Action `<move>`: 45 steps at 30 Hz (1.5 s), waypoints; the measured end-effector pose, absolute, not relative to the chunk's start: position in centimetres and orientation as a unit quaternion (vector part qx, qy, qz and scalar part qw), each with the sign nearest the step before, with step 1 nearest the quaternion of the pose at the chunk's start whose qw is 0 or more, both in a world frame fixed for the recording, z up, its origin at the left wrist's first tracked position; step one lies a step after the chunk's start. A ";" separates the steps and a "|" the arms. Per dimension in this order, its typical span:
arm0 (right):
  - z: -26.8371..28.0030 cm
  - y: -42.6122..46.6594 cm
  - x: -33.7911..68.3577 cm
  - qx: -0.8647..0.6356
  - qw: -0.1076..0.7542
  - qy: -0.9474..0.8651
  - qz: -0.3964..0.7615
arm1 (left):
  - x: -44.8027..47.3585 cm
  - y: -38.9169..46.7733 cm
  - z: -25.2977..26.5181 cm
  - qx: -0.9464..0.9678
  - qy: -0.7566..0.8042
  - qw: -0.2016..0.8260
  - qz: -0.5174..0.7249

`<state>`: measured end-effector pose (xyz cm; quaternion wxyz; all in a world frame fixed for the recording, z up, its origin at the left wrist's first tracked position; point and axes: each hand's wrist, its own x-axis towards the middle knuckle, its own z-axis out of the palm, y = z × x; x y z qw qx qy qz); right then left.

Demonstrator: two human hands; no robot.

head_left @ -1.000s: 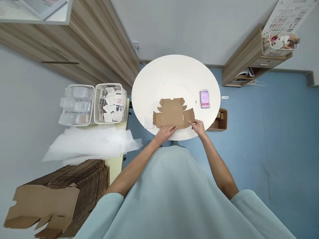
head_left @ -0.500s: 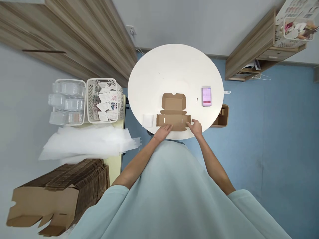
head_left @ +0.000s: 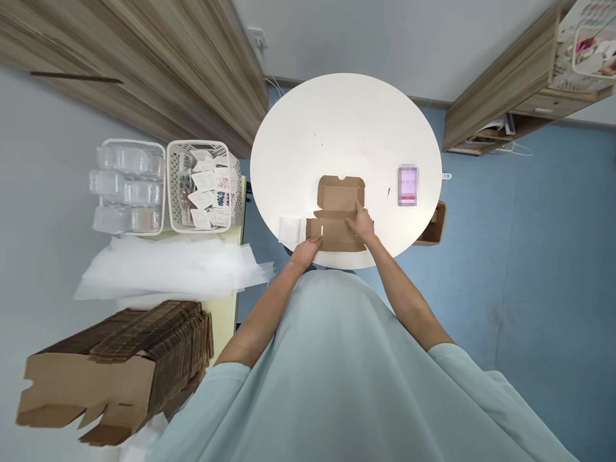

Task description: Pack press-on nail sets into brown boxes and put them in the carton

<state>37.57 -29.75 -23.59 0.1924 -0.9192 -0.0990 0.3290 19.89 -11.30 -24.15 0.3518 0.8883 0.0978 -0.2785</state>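
Observation:
An unfolded brown cardboard mailer box (head_left: 337, 236) lies on the near part of the white round table (head_left: 337, 115), its notched lid panel pointing away from me. At its lower left corner, my left hand (head_left: 306, 252) is closed on the near edge, fingertips over the cardboard. My right hand (head_left: 363, 224) reaches over the right part of the box, thumb and index finger apart, the fingertips touching near the crease and lid. It covers the right slot and most of the right end flap. Just left of the box is a small white square packet (head_left: 289, 230).
A pink-purple pixelated item (head_left: 407, 186) lies on the table's right side. To my left are a basket of clear plastic boxes (head_left: 129, 189), a basket of small carded packs (head_left: 205, 186), white foam sheets (head_left: 168, 269) and stacked cardboard blanks (head_left: 96, 378). An open carton (head_left: 433, 224) stands beyond the table's right edge.
My right hand has moved from the box's right end flap up and left onto the box. My left hand has slid left along the near edge. The view has shifted slightly.

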 end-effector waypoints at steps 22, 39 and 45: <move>-24.8 -33.7 31.5 -0.880 0.126 -0.249 0.383 | 23.0 -10.8 -24.2 0.872 0.239 0.306 -0.297; -23.7 -33.4 33.2 -0.891 0.115 -0.232 0.373 | 23.4 -11.1 -24.0 0.897 0.191 0.244 -0.316; -23.6 -33.7 32.7 -0.892 0.124 -0.231 0.369 | 22.1 -10.7 -23.3 0.905 0.270 0.240 -0.226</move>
